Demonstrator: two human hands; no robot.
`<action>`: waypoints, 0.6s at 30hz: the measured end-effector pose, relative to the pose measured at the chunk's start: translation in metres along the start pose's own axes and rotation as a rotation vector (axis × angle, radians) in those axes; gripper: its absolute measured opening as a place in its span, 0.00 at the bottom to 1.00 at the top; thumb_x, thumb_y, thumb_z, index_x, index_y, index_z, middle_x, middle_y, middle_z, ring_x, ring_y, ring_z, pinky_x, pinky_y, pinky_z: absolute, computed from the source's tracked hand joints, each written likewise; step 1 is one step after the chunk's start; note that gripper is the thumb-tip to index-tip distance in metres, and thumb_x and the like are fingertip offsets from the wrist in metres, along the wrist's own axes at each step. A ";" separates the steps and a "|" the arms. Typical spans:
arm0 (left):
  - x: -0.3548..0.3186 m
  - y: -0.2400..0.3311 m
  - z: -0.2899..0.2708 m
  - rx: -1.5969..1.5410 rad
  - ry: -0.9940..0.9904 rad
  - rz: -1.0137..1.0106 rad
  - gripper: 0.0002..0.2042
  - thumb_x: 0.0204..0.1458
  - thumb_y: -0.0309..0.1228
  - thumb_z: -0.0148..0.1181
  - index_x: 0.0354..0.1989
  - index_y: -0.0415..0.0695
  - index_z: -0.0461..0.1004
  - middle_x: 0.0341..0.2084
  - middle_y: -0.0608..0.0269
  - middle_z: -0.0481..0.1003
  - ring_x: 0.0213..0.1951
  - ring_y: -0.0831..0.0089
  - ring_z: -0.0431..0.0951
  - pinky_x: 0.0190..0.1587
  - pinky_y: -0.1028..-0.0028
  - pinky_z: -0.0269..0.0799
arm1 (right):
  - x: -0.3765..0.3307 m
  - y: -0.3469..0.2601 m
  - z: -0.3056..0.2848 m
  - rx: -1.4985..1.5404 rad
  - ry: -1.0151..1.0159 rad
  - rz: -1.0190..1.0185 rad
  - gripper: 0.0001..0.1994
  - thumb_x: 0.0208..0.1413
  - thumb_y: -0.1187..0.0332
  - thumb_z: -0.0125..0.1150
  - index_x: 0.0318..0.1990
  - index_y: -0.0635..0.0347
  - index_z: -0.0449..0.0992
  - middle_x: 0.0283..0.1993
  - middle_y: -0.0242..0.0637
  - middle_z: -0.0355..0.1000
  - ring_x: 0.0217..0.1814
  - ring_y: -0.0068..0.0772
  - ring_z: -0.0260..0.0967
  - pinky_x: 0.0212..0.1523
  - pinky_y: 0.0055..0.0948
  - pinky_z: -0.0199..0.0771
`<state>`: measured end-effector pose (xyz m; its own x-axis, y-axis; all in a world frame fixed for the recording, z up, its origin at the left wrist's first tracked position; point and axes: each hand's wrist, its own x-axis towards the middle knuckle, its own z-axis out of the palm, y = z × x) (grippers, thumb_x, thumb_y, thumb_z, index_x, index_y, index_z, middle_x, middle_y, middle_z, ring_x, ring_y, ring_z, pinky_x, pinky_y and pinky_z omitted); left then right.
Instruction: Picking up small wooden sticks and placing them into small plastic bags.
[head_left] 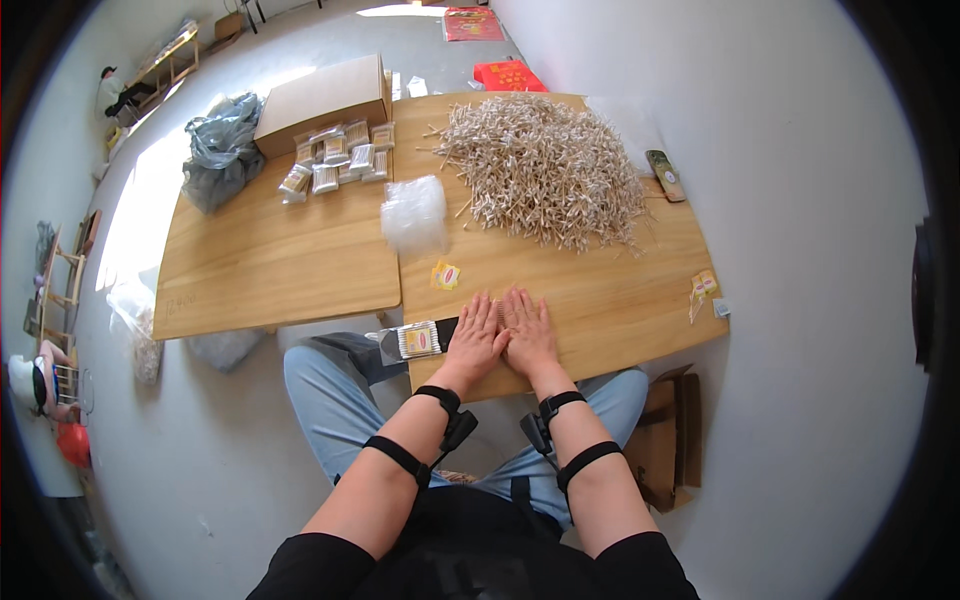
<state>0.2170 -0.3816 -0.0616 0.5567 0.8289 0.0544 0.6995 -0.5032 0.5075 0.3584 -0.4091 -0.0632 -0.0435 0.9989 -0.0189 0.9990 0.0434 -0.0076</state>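
My left hand (477, 340) and my right hand (527, 332) lie flat, palms down and side by side, on the near edge of the wooden table (600, 300). A thin row of cotton swabs (497, 312) shows between and under the fingers. Just left of my left hand, a filled packet of swabs (418, 340) rests on a black holder (445, 328) at the table's edge. A big loose heap of cotton swabs (545, 170) covers the far part of this table.
A stack of clear plastic bags (413, 212) and a yellow label (445, 276) lie ahead of my hands. A second table (260, 270) holds several filled packets (335, 160), a cardboard box (325, 100) and a grey bag (220, 150). More labels (705, 286) lie right; a carton (670, 440) sits on the floor.
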 end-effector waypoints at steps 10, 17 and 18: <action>-0.058 -0.084 -0.034 0.020 0.696 -0.315 0.14 0.61 0.31 0.48 0.50 0.37 0.71 0.53 0.49 0.71 0.56 0.52 0.69 0.59 0.58 0.62 | -0.006 0.000 -0.005 0.124 0.011 -0.006 0.32 0.65 0.53 0.39 0.72 0.60 0.48 0.76 0.42 0.44 0.78 0.41 0.39 0.75 0.52 0.30; -0.044 -0.107 -0.013 0.108 0.588 -0.547 0.14 0.64 0.37 0.44 0.43 0.38 0.71 0.41 0.47 0.72 0.47 0.48 0.70 0.52 0.55 0.65 | -0.014 -0.027 -0.009 0.104 -0.055 -0.086 0.31 0.66 0.53 0.38 0.72 0.58 0.48 0.76 0.39 0.45 0.79 0.37 0.38 0.75 0.53 0.28; -0.044 -0.108 -0.010 0.135 0.538 -0.587 0.15 0.64 0.38 0.43 0.41 0.38 0.71 0.39 0.47 0.72 0.45 0.48 0.70 0.50 0.54 0.65 | -0.016 -0.028 -0.009 0.095 -0.058 -0.090 0.31 0.66 0.52 0.38 0.72 0.57 0.49 0.77 0.36 0.44 0.79 0.35 0.38 0.75 0.53 0.28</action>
<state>0.1120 -0.3611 -0.1101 -0.1862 0.9540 0.2351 0.8781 0.0543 0.4754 0.3310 -0.4258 -0.0535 -0.1359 0.9881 -0.0716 0.9860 0.1279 -0.1067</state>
